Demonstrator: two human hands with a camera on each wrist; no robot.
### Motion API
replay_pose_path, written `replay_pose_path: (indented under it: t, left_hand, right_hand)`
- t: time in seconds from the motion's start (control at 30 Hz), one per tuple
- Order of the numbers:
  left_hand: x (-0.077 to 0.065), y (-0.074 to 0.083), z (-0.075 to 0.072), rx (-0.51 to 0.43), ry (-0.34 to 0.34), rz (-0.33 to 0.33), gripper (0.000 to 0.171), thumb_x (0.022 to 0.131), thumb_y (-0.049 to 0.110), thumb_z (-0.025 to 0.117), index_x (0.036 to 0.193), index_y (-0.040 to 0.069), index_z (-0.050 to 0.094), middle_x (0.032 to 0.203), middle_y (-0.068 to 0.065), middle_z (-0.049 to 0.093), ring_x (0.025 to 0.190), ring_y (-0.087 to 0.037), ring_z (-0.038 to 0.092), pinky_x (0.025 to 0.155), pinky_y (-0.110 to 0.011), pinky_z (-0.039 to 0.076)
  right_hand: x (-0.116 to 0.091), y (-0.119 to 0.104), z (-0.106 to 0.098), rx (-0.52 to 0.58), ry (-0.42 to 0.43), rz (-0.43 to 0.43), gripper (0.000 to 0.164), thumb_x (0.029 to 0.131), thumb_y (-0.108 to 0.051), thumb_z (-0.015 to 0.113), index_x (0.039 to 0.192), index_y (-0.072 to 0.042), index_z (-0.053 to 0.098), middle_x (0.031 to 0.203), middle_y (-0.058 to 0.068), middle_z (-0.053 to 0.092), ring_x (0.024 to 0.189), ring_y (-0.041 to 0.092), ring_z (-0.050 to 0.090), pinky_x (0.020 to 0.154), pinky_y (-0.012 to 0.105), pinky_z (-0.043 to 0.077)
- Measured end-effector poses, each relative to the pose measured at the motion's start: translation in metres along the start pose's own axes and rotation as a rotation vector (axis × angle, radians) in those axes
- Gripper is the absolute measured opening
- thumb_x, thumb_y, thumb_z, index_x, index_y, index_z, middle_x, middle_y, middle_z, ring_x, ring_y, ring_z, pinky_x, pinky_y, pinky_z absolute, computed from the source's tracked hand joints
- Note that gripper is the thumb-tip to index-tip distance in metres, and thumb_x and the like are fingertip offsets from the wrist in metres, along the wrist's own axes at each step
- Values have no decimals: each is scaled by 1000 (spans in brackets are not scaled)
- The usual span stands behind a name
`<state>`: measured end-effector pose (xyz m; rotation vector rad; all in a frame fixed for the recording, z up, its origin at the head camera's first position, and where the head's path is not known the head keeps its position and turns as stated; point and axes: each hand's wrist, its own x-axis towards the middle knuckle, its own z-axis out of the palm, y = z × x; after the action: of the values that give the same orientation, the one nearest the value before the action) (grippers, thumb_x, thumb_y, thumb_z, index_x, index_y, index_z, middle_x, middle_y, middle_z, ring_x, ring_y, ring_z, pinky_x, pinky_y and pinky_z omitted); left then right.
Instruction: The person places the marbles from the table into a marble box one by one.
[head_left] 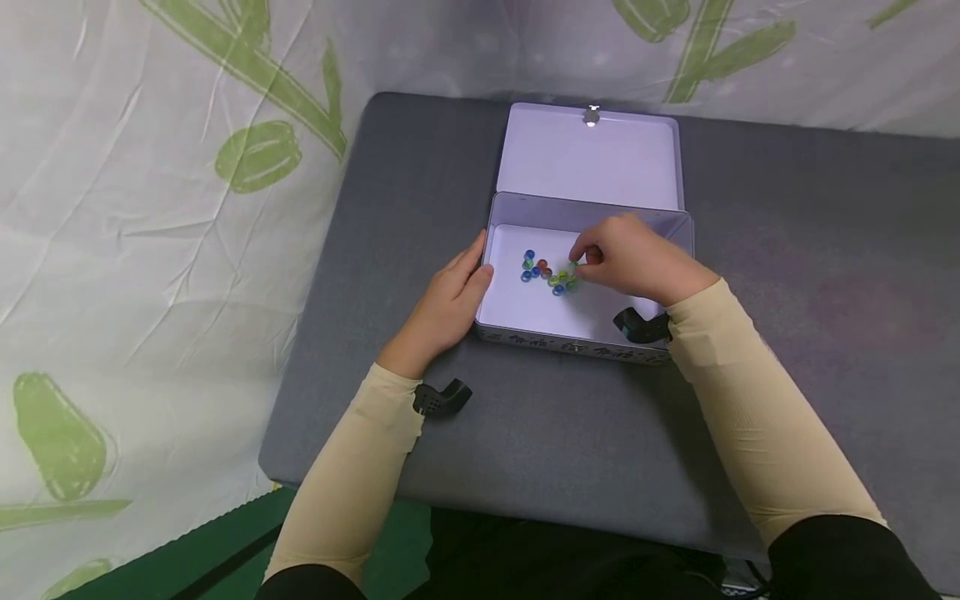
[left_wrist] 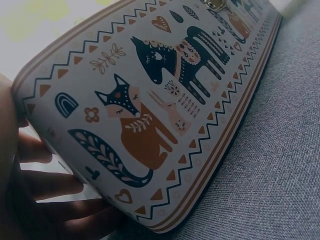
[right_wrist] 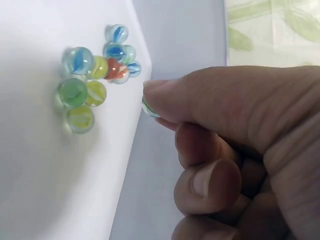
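Note:
An oblong tin box point(head_left: 525, 309) stands on the table with its hinged lid point(head_left: 585, 158) folded back. Its outer wall point(left_wrist: 170, 110) carries a printed fox and horse. My left hand point(head_left: 446, 304) holds the box's left end, thumb at the rim and fingers point(left_wrist: 55, 185) along the outside. Over the box floor, my right hand point(head_left: 633, 258) pinches a clear marble with green in it point(right_wrist: 149, 106) between thumb and forefinger; the fingertips partly hide it. Several glass marbles, among them a green marble point(right_wrist: 73, 93) and a blue marble point(head_left: 558, 290), lie clustered on the white floor below.
The box and lid rest on a grey cloth-covered table point(head_left: 420, 208). A metal clasp point(head_left: 592, 116) sits at the lid's far edge. Behind and to the left hangs a pale curtain point(head_left: 187, 250) with green plant prints. Black wrist cameras project from both wrists.

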<state>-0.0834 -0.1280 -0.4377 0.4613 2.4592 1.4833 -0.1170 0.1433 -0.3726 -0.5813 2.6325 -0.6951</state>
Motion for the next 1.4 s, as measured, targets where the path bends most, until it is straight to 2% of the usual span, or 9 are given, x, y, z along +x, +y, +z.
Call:
replay_pose_path:
  t: [0.3,0.5,0.87,1.07,1.4]
  left_hand:
    - [-2,-1,-1,6,9,12,61,113,32,38,166,5,25,171,-12,31,158,-20,27,129,-38,22]
    - [-1,-3,-1,2,10,19,61,113,32,39,166,5,26,171,-11,32,158,-19,27,129,-37,23]
    - [-2,-1,0,5,9,-3,61,113,33,39,167,8,25,171,-9,32,158,-17,27,129,-38,23]
    - [-3,-4,-3,10,12,-13,61,113,33,39,167,9,26,171,-10,31,158,-19,26,129,-38,22]
    - [-5,-10,-10,4,21,-22,60,112,31,40,167,10,26,171,-10,32,158,-20,27,129,-40,23]
  right_hand:
    - [3,-2,4,-8,-42,6,13,94,-2,74,105,2,79,75,7,61,69,20,51,63,34,43]
    - [1,-4,2,-2,-30,-1,14,94,0,72,106,3,79,75,7,61,68,20,50,64,34,42]
    - [-12,-6,-7,-4,68,-17,14,94,-4,75,106,2,79,71,7,59,67,22,50,66,37,42]
    - [-26,-7,-16,-15,112,17,19,96,-10,73,111,0,79,80,7,69,72,22,56,69,38,46]
    - [-48,-2,-28,2,213,52,21,101,-21,69,112,-6,80,83,5,68,73,20,54,65,33,44]
